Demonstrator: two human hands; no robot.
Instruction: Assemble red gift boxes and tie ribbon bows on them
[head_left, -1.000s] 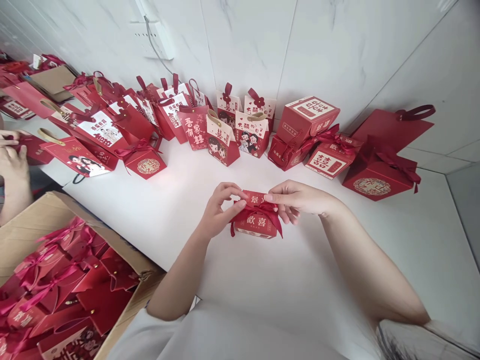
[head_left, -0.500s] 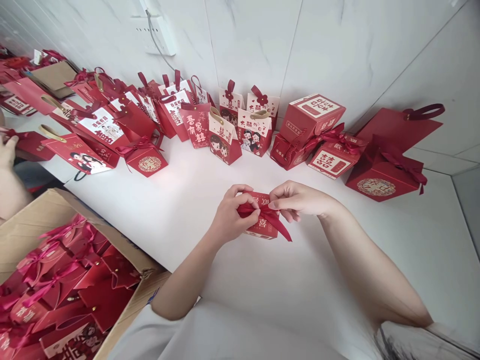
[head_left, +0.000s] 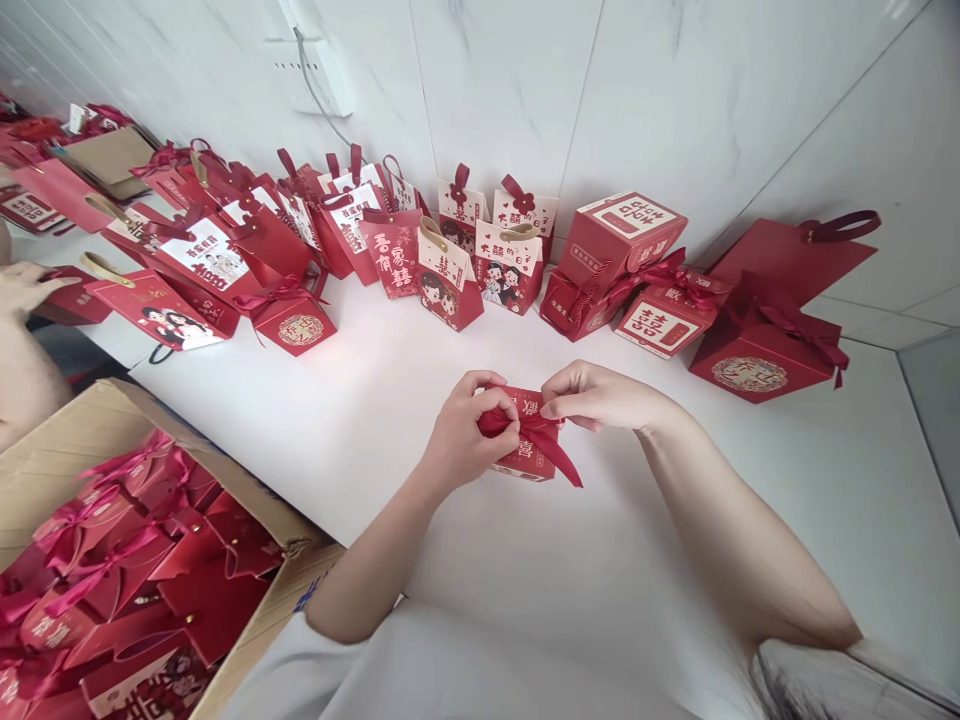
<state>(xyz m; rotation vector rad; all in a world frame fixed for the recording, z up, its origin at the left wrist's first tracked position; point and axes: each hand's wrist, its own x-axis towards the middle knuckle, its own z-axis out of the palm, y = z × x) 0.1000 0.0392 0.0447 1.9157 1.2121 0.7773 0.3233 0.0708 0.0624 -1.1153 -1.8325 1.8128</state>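
Note:
A small red gift box [head_left: 525, 462] with gold and white lettering lies on the white table in front of me. Across its top runs a dark red ribbon [head_left: 553, 452], knotted near the middle, with one tail hanging over the near right edge. My left hand [head_left: 476, 425] pinches a ribbon loop between thumb and forefinger at the knot, its other fingers around the box's left side. My right hand [head_left: 596, 397] pinches the ribbon on the right of the knot, fingers curled. The fingers partly cover the bow and the box's far side.
Several red and cream gift boxes [head_left: 450, 290] stand along the tiled wall; more [head_left: 765, 345] are at the right. A cardboard carton [head_left: 300, 560] full of ribboned red boxes is at the lower left. Another person's hand [head_left: 30, 290] touches a red box at the far left.
My right hand's lower fingers have curled in closer while both hands stay on the ribbon. At the far left, the other person's hand has shifted over a red box.

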